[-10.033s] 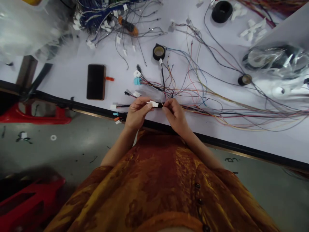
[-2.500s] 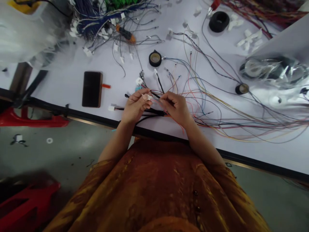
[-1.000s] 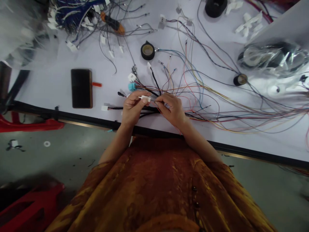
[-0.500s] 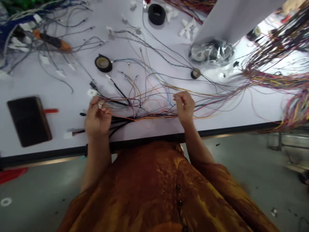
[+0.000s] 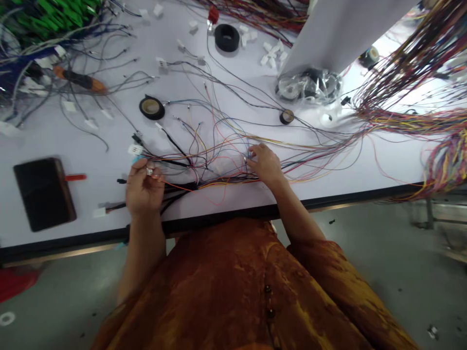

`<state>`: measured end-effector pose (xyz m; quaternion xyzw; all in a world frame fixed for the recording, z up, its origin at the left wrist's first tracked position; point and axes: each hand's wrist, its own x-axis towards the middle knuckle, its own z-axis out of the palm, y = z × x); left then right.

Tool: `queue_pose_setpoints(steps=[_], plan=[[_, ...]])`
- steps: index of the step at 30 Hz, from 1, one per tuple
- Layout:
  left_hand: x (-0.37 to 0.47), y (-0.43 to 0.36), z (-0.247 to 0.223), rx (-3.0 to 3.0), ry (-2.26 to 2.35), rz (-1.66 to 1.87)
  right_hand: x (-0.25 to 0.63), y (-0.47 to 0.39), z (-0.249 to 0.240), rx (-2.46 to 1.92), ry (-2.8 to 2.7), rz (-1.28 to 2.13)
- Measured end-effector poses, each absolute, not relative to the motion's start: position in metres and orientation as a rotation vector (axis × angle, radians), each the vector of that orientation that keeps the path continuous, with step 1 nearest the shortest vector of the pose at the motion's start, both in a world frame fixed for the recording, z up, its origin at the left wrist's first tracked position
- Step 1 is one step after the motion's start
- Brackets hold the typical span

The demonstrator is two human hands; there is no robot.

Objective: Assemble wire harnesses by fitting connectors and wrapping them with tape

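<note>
A small white connector (image 5: pixel 149 171) is pinched between the thumb and fingers of my left hand (image 5: pixel 145 192), with an orange wire running right from it. My right hand (image 5: pixel 267 165) reaches over the loose wires with thumb and forefinger apart. Near its fingertips lies a wire end with a small metal terminal (image 5: pixel 245 159). Below both hands runs a bundle of thin coloured wires (image 5: pixel 226 181), partly in black sleeving (image 5: pixel 178 187) on the left. Another white connector (image 5: pixel 135 149) rests just above my left hand.
On the left lie a dark phone-like slab (image 5: pixel 44 194), a red stick-like piece (image 5: pixel 76 177) and an orange-black tool handle (image 5: pixel 80 80). Black tape rolls (image 5: pixel 152 107) sit further back. A white post (image 5: pixel 321 39) rises behind, and thick wire bundles (image 5: pixel 412 121) spread at right.
My right hand has moved left among the wires, and its thumb and forefinger have spread apart. My left hand still pinches the white connector. The whole view has shifted slightly.
</note>
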<state>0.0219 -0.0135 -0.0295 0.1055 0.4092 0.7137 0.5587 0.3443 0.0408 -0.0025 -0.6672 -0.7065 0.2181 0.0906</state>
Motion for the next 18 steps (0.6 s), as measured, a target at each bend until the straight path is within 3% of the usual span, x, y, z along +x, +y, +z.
queue_pose_setpoints(steps=[7,14,18], plan=[[0.021,-0.015,-0.031,0.24,0.963,1.68,0.353,0.021,-0.001,-1.809,-2.058,0.774],[0.025,-0.016,-0.029,0.247,0.993,1.676,0.362,0.011,-0.015,-1.767,-1.417,1.218],[0.024,-0.017,-0.031,0.275,0.989,1.676,0.36,0.008,-0.019,-1.709,-1.142,1.217]])
